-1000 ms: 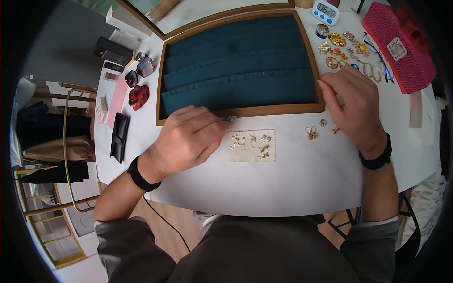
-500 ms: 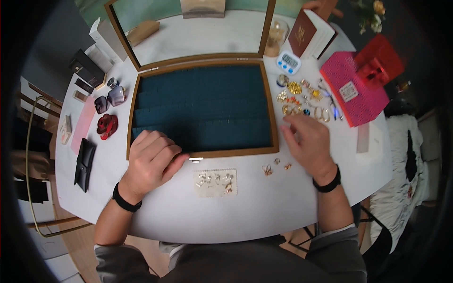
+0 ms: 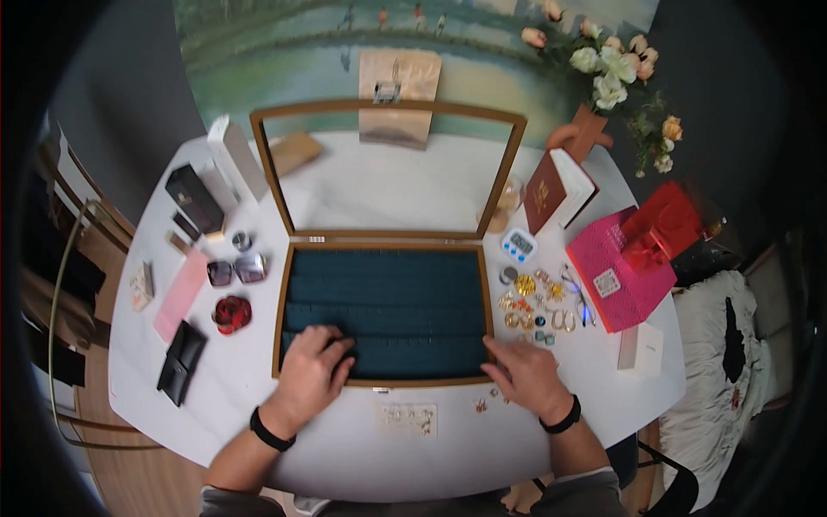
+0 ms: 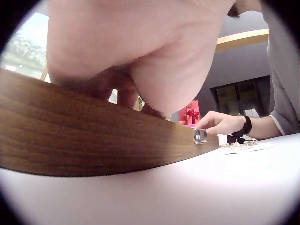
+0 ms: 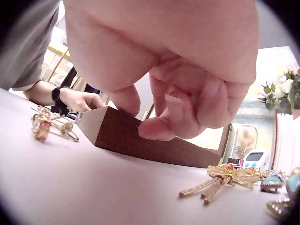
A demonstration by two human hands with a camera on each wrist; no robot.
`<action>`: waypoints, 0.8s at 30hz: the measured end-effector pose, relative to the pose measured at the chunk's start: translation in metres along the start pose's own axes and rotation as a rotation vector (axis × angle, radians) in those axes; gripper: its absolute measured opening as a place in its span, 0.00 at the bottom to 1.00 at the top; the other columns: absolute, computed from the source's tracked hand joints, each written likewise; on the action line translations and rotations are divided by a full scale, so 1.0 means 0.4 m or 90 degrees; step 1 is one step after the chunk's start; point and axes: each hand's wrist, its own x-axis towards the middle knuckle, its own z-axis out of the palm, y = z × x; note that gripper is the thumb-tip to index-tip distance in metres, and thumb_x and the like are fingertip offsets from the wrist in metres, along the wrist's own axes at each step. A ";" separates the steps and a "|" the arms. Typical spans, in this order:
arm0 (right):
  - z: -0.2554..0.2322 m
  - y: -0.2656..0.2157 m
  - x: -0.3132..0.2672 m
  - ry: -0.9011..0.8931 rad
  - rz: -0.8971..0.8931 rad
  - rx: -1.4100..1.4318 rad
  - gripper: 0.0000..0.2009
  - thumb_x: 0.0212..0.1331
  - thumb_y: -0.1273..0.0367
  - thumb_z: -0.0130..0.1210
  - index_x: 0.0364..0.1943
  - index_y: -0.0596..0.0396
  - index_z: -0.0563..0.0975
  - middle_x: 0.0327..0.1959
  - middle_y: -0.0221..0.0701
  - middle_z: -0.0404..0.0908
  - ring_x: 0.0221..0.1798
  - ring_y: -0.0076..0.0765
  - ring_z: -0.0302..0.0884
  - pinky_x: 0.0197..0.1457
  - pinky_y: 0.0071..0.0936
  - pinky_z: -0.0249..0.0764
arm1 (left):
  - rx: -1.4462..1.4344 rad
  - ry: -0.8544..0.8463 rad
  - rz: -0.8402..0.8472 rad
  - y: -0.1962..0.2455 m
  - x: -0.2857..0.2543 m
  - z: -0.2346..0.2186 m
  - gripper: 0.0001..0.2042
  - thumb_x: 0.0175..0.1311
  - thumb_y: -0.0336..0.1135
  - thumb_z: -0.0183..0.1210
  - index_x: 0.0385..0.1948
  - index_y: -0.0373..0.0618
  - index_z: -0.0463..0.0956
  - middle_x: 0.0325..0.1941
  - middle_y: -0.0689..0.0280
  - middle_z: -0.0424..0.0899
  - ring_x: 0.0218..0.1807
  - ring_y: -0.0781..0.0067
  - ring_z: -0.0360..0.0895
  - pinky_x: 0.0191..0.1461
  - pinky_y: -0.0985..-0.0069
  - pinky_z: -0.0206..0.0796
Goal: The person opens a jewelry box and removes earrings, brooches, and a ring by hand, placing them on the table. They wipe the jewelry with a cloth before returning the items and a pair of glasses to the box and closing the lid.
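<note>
A wooden-framed jewelry box [image 3: 277,345] with a dark teal lining lies on the table, its glass lid [image 3: 388,234] raised. My left hand [image 3: 312,372] reaches over the front rim, fingers slightly bent and lowered toward the lining; its fingertips are partly hidden behind the wooden wall [image 4: 93,140]. At the box's front right corner, my right hand [image 3: 527,376] rests its thumb and index finger on the rim, the other fingers loosely curled outside the wall [image 5: 154,151]. A cream card [image 3: 410,420] with several earrings lies in front of the box, near the metal clasp [image 3: 381,390].
Gold jewelry [image 3: 525,284], a timer [image 3: 519,246], glasses [image 3: 579,297] and a pink box [image 3: 607,284] stand to the right. Sunglasses [image 3: 237,270], a red flower ornament [image 3: 233,314] and a black case [image 3: 182,363] lie left. Loose earrings [image 3: 481,404] are near my right hand.
The head view has tilted up, showing the whole lid. My left hand has moved from beside the clasp to over the box's lining; the right hand has come onto the right front corner.
</note>
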 end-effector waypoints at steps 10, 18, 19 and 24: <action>0.018 0.021 -0.023 0.025 -0.046 -0.032 0.20 0.69 0.58 0.67 0.58 0.57 0.85 0.22 0.35 0.83 0.26 0.43 0.84 0.33 0.39 0.79 | 0.001 -0.002 -0.013 -0.007 0.032 0.032 0.08 0.63 0.26 0.71 0.41 0.37 0.87 0.45 0.54 0.83 0.49 0.47 0.81 0.56 0.58 0.75; 0.030 0.024 -0.026 0.034 -0.034 0.004 0.18 0.70 0.61 0.66 0.57 0.57 0.86 0.25 0.39 0.86 0.27 0.47 0.86 0.34 0.41 0.81 | -0.077 0.027 -0.021 -0.021 0.035 0.026 0.07 0.64 0.27 0.70 0.41 0.38 0.88 0.44 0.53 0.85 0.50 0.46 0.83 0.57 0.59 0.78; 0.026 0.024 -0.025 0.024 -0.046 -0.003 0.18 0.70 0.61 0.66 0.57 0.57 0.86 0.25 0.39 0.86 0.27 0.47 0.86 0.34 0.41 0.81 | -0.078 0.027 -0.015 -0.019 0.036 0.022 0.07 0.64 0.27 0.69 0.41 0.38 0.88 0.43 0.53 0.85 0.49 0.46 0.83 0.56 0.59 0.78; 0.027 0.022 -0.021 0.016 -0.020 0.045 0.19 0.69 0.63 0.67 0.58 0.59 0.86 0.28 0.42 0.88 0.29 0.50 0.88 0.36 0.42 0.83 | -0.048 0.026 -0.082 -0.061 0.031 0.028 0.06 0.67 0.31 0.68 0.35 0.37 0.87 0.38 0.52 0.88 0.46 0.45 0.85 0.52 0.56 0.78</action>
